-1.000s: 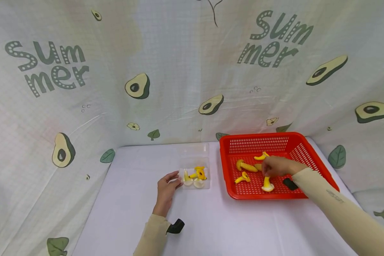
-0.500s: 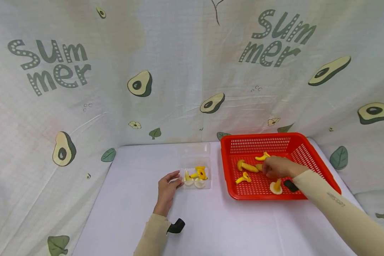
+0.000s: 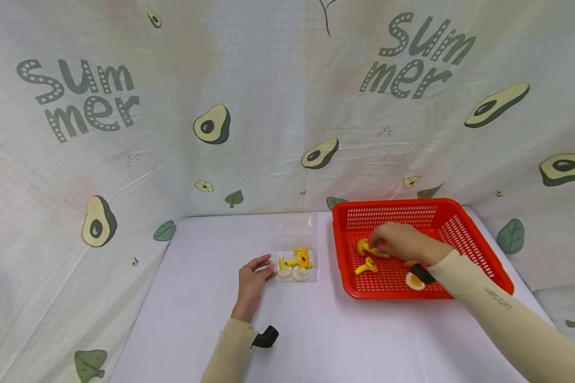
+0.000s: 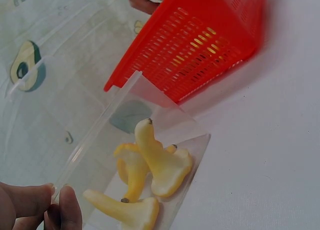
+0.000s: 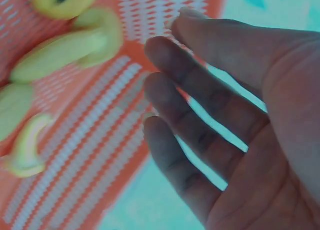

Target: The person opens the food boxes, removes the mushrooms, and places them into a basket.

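Note:
My left hand (image 3: 251, 284) pinches the left wall of a clear plastic box (image 4: 95, 135) between thumb and fingers. Inside the box lie several yellow mushrooms (image 4: 160, 165), two with pale, broad caps. Over the red basket (image 3: 364, 293) is my right hand (image 3: 397, 239), its fingers spread and slightly bent with nothing between them in the right wrist view. Just below its fingertips in the head view is a yellow-brown mushroom (image 3: 363, 247). Nearer the basket's front lie a small yellow mushroom (image 3: 366, 266) and a pale-capped mushroom (image 3: 414, 282), partly covered by the wrist.
The box's clear lid (image 3: 292, 223) stands folded back behind it, hinged open. The basket sits close to the box's right, with raised slotted walls. A white cloth covers the table (image 3: 345, 340), and a printed curtain (image 3: 259, 106) hangs along the back.
My right hand has let go of the pale-capped mushroom, which now lies turned in the basket's front. The hand has moved left and back, its fingers spreading. My left hand stays at the box.

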{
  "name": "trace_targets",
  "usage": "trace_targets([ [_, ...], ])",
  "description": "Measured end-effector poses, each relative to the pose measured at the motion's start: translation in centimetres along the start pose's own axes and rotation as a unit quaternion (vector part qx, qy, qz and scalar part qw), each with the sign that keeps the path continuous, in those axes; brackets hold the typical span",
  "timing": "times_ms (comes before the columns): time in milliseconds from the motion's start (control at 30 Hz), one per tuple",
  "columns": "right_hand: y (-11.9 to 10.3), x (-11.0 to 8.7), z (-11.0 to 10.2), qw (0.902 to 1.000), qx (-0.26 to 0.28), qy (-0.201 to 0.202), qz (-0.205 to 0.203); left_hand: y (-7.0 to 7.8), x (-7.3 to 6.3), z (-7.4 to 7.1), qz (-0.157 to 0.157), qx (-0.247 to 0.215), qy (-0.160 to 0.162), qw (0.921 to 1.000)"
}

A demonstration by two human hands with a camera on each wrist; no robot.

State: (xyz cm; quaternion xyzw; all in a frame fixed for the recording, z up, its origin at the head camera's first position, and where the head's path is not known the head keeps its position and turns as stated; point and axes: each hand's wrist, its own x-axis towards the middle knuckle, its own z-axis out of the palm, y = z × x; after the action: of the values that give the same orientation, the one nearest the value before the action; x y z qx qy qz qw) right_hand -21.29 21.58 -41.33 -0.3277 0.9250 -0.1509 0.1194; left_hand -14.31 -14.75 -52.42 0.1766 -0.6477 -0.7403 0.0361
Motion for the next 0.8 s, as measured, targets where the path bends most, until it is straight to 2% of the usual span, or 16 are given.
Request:
trace_targets([
  [200,-3.4,1.6,-0.4,0.9953,-0.016,0.072,-0.064,0.0,0.2,0.1,-0.002,0.002,0.0,1.0],
  [400,-5.7,3.9,0.1,0.9902,-0.022,0.104,-0.09,0.1,0.2,0.1,-0.003,0.008,0.0,1.0],
  [567,-7.3,5.8,1.2,0.9887,-0.028,0.1,-0.108,0.2,0.1,0.2,-0.004,0.01,0.002,0.9999],
  [800,-9.0,8.5,3.1,0.9875,-0.031,0.07,-0.138,0.2,0.2,0.3,0.0,0.005,0.002,1.0],
])
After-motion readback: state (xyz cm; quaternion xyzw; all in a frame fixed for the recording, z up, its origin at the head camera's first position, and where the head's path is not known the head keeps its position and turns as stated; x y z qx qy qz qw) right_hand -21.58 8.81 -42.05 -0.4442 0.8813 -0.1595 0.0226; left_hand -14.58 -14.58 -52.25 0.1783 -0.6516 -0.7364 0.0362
